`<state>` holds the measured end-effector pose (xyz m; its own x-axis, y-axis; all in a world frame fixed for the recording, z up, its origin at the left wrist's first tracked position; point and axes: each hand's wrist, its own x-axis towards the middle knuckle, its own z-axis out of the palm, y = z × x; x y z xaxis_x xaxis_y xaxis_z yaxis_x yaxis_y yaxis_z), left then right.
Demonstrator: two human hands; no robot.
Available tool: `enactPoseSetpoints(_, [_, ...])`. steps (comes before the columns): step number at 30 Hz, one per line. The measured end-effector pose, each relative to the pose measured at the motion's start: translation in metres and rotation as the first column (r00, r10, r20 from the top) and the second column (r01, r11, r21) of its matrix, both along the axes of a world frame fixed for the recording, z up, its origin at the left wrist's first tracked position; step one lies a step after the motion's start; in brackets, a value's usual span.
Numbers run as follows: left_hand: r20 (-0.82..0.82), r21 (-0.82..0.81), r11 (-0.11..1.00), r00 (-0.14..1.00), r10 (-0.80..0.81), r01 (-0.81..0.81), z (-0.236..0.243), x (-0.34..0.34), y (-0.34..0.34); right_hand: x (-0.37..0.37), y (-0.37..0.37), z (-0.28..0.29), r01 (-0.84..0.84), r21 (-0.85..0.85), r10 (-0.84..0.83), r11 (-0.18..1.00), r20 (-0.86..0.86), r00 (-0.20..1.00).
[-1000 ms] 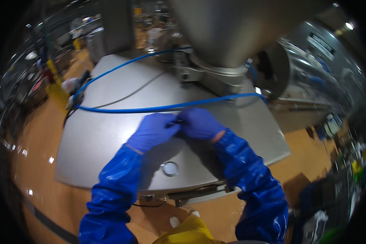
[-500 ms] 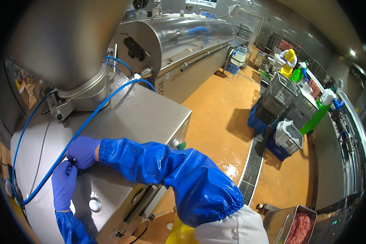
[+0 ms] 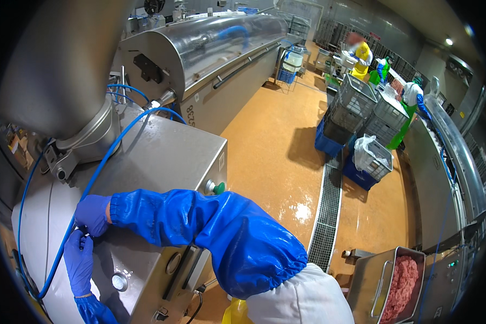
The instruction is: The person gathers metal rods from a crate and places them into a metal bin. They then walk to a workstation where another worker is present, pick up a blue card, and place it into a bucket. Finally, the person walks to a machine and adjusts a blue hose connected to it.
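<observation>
Both of my hands wear purple gloves and meet above a steel machine top point(image 3: 162, 154). My right hand point(image 3: 93, 215) comes across from the right in a blue sleeve cover point(image 3: 200, 221), its fingers curled and closed. Just below it, my left hand point(image 3: 78, 264) points upward with fingertips pinched against the right hand's. Something small and dark shows between the fingertips, too hidden to name. A blue hose point(image 3: 105, 159) runs right beside both hands, looping across the machine top. A round metal knob point(image 3: 119, 281) stands on the surface near my left wrist.
A large steel funnel point(image 3: 65, 65) rises at the left. Behind is a long cylindrical steel machine point(image 3: 221, 48). Stacked grey crates point(image 3: 353, 102) stand on the orange floor point(image 3: 264, 146); several co-workers are beyond, one in a yellow apron point(image 3: 362, 59). Ground meat point(image 3: 402, 286) fills a steel bin at lower right.
The view has shifted, so the machine and crates sit farther left and the meat bin shows more fully. My hands stay together in much the same pose. Co-workers in the distance have changed posture.
</observation>
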<state>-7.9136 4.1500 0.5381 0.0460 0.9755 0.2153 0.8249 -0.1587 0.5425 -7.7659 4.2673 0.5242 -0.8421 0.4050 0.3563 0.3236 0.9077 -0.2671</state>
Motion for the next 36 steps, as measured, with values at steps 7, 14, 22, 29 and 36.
enactPoseSetpoints(7, [-0.151,0.053,0.998,0.988,0.023,-0.015,-0.002,0.012,-0.007,-0.011,0.016,-0.016,-0.01,0.061,0.013,0.998,-0.044,0.999])
enactPoseSetpoints(14, [-0.097,0.064,0.998,0.995,-0.011,0.018,-0.01,0.013,-0.003,-0.014,0.016,-0.017,0.007,0.065,-0.005,0.998,-0.036,0.999])
enactPoseSetpoints(22, [-0.145,0.168,0.985,0.989,-0.023,0.048,-0.011,0.01,-0.004,0.002,-0.005,0.006,-0.001,-0.026,0.0,1.0,-0.03,1.0])
enactPoseSetpoints(29, [-0.116,0.137,0.989,0.992,-0.045,0.061,0.006,0.027,-0.011,0.007,-0.01,0.012,0.005,-0.093,-0.005,0.996,-0.005,1.0])
enactPoseSetpoints(36, [-0.14,0.099,0.991,0.987,-0.073,0.087,0.008,0.023,-0.009,0.01,-0.016,0.019,0.02,-0.115,-0.021,0.993,-0.009,1.0])
